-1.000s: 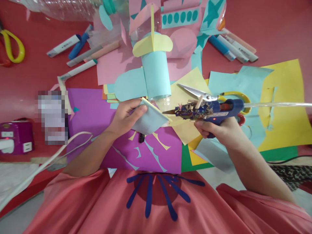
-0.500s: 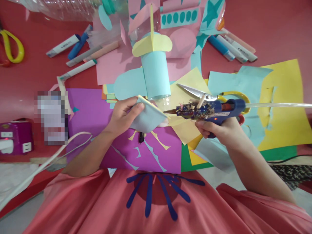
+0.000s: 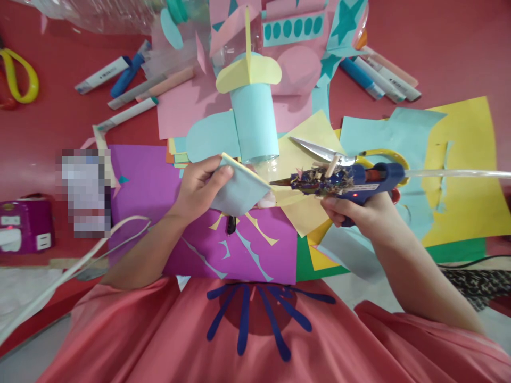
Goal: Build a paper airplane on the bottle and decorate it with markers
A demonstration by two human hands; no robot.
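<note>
Head view: near the middle of the frame, the left hand [image 3: 202, 186] has its grip pinching a light-blue paper piece [image 3: 243, 189] with a pale-yellow edge, thumb on top; toward centre right, the right hand [image 3: 361, 210] has its grip wrapped around the handle of a blue glue gun [image 3: 359, 186]. The nozzle tip meets the paper's right corner or stops just beside it; I cannot tell which. The paper looks light, fairly stiff and easily creased, best held by its far left end, away from the probably hot nozzle. The gun seems heavier and rigid, safest by its handle, since scraps crust the barrel. Scissors [image 3: 315, 148] lie partly under the gun, crowding it, while a blue paper-wrapped bottle [image 3: 255, 119] stands just above the paper and a purple sheet [image 3: 139, 181] covers the worktop [image 3: 439, 32] at lower left.
</note>
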